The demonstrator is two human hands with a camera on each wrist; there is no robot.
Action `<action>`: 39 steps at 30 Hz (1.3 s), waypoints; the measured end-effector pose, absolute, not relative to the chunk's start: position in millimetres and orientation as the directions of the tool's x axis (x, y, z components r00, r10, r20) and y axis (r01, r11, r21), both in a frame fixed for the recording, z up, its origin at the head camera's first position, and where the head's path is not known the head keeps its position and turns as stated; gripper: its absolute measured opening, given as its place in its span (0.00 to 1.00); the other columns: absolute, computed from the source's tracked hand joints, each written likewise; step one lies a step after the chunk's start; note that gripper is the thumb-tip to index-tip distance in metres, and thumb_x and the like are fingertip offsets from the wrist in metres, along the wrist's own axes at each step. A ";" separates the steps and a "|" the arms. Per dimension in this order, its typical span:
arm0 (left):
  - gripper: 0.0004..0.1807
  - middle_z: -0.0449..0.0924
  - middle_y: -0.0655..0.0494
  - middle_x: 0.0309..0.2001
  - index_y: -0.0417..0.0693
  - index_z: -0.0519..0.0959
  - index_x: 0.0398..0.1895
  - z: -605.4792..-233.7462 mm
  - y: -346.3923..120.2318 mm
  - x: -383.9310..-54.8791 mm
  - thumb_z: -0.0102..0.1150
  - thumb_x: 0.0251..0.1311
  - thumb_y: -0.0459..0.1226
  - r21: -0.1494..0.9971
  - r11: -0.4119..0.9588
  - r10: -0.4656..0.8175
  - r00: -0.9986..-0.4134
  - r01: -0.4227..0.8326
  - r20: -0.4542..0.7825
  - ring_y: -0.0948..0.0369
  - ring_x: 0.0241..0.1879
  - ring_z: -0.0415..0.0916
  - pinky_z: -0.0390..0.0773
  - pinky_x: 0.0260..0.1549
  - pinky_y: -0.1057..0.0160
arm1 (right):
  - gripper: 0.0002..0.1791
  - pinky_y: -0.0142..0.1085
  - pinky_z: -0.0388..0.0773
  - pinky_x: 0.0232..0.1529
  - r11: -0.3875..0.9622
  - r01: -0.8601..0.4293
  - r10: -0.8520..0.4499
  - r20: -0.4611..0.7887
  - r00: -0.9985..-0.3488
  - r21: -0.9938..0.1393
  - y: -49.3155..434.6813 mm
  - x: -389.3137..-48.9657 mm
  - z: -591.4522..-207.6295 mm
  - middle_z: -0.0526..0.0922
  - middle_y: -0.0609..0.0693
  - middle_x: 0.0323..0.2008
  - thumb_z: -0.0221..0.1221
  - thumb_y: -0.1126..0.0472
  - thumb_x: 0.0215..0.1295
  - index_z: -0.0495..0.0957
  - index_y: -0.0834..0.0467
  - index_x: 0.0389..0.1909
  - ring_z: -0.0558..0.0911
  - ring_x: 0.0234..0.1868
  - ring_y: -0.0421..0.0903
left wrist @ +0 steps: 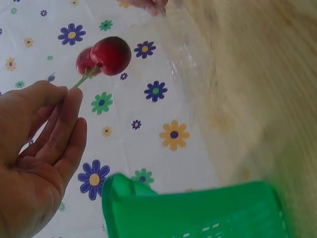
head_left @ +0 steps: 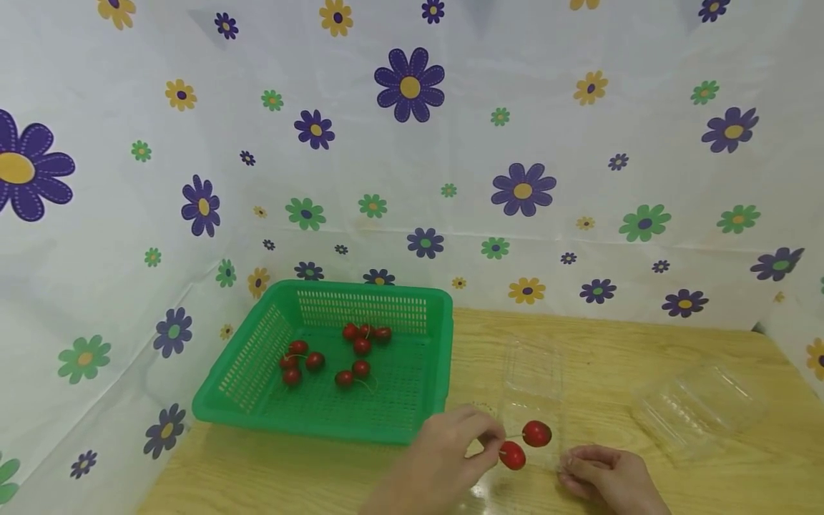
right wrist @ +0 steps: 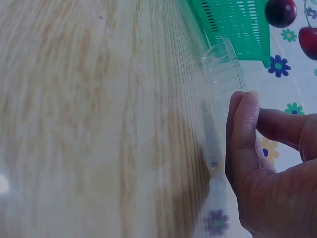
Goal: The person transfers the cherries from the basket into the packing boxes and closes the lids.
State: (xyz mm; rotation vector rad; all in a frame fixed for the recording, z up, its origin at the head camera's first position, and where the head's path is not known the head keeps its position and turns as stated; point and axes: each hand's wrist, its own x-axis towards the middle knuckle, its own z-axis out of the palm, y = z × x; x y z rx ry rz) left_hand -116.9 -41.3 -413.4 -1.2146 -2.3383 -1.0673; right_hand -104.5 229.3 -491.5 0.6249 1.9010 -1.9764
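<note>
Cherry pair (head_left: 536, 433): held up over the clear plastic container (head_left: 532, 368); left hand (head_left: 447, 450), grip pinching their stems (left wrist: 85, 77). Presumably light, slick; best taken by stems. Right hand (head_left: 608, 472): fingertips pinching container's edge. Green basket (head_left: 302, 427), left: further cherries (head_left: 315, 361).

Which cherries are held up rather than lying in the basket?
The pair of cherries pinched by the stems in the left hand, outside the green basket; the other cherries all lie inside it, untouched.
</note>
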 end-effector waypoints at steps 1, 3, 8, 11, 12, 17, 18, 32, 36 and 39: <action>0.06 0.85 0.59 0.35 0.45 0.84 0.36 -415.2 -38.3 -116.1 0.66 0.61 0.26 0.493 0.368 0.566 -0.611 0.788 0.554 0.69 0.35 0.81 0.75 0.40 0.85 | 0.18 0.36 0.89 0.39 -0.058 0.520 0.070 -0.524 -0.849 -0.852 229.0 -104.5 -491.4 0.90 0.56 0.34 0.64 0.70 0.67 0.76 0.78 0.52 0.91 0.34 0.47; 0.05 0.85 0.59 0.35 0.45 0.85 0.37 -418.4 -32.5 -114.3 0.66 0.62 0.27 0.524 0.371 0.546 -0.637 0.766 0.545 0.69 0.34 0.80 0.74 0.38 0.86 | 0.18 0.36 0.89 0.39 -0.064 0.523 0.091 -0.527 -0.845 -0.850 227.4 -104.4 -491.1 0.90 0.56 0.33 0.64 0.71 0.66 0.76 0.78 0.52 0.91 0.33 0.48; 0.06 0.85 0.57 0.34 0.46 0.88 0.39 -430.6 -17.4 -111.7 0.67 0.62 0.28 0.525 0.396 0.494 -0.657 0.753 0.570 0.67 0.32 0.80 0.74 0.34 0.86 | 0.19 0.37 0.89 0.38 -0.063 0.532 0.113 -0.536 -0.837 -0.844 225.8 -104.3 -490.9 0.90 0.56 0.33 0.64 0.71 0.66 0.75 0.78 0.53 0.91 0.33 0.49; 0.07 0.85 0.57 0.34 0.45 0.88 0.38 -440.9 -8.0 -112.4 0.69 0.59 0.27 0.487 0.406 0.467 -0.633 0.774 0.617 0.67 0.32 0.82 0.75 0.35 0.86 | 0.20 0.36 0.89 0.38 -0.055 0.533 0.109 -0.535 -0.838 -0.845 227.0 -104.2 -491.1 0.90 0.56 0.33 0.64 0.70 0.67 0.74 0.78 0.54 0.91 0.33 0.49; 0.07 0.84 0.57 0.34 0.46 0.88 0.38 -443.8 -5.0 -112.5 0.69 0.58 0.27 0.487 0.409 0.460 -0.635 0.772 0.620 0.68 0.32 0.82 0.75 0.35 0.85 | 0.20 0.36 0.89 0.38 -0.059 0.533 0.102 -0.536 -0.838 -0.844 227.5 -104.2 -491.3 0.90 0.56 0.34 0.64 0.70 0.67 0.74 0.79 0.54 0.91 0.33 0.49; 0.07 0.84 0.59 0.35 0.47 0.88 0.39 -454.6 7.8 -112.5 0.68 0.60 0.28 0.534 0.448 0.425 -0.696 0.717 0.578 0.72 0.35 0.82 0.76 0.37 0.85 | 0.21 0.36 0.89 0.38 -0.052 0.533 0.093 -0.536 -0.839 -0.844 228.2 -104.0 -492.5 0.90 0.56 0.34 0.63 0.69 0.68 0.73 0.79 0.56 0.91 0.33 0.49; 0.08 0.84 0.59 0.35 0.47 0.88 0.40 -455.6 9.7 -112.6 0.67 0.61 0.28 0.544 0.458 0.415 -0.710 0.703 0.569 0.73 0.35 0.82 0.76 0.37 0.85 | 0.21 0.36 0.89 0.38 -0.052 0.534 0.092 -0.537 -0.839 -0.844 228.2 -104.1 -492.9 0.90 0.56 0.33 0.63 0.69 0.68 0.73 0.79 0.56 0.91 0.33 0.49; 0.08 0.87 0.57 0.40 0.44 0.89 0.43 -464.6 18.4 -126.3 0.62 0.68 0.30 0.708 0.497 0.398 -0.857 0.501 0.327 0.74 0.38 0.81 0.77 0.35 0.81 | 0.19 0.35 0.88 0.39 -0.059 0.524 0.072 -0.527 -0.847 -0.850 230.0 -104.5 -492.5 0.90 0.54 0.34 0.63 0.69 0.67 0.75 0.78 0.54 0.91 0.33 0.48; 0.09 0.87 0.59 0.41 0.47 0.89 0.44 -466.3 18.4 -129.0 0.61 0.68 0.32 0.723 0.531 0.406 -0.882 0.442 0.241 0.75 0.38 0.79 0.76 0.34 0.80 | 0.20 0.35 0.89 0.39 -0.066 0.528 0.061 -0.532 -0.845 -0.847 229.9 -104.6 -492.8 0.90 0.54 0.34 0.63 0.69 0.68 0.74 0.79 0.55 0.91 0.33 0.48; 0.09 0.87 0.61 0.42 0.49 0.89 0.45 -466.9 19.0 -131.1 0.61 0.69 0.33 0.708 0.565 0.418 -0.887 0.424 0.197 0.74 0.40 0.79 0.76 0.35 0.78 | 0.20 0.35 0.89 0.38 -0.066 0.531 0.077 -0.535 -0.842 -0.845 229.2 -105.1 -492.8 0.90 0.55 0.34 0.63 0.70 0.68 0.74 0.79 0.55 0.91 0.33 0.49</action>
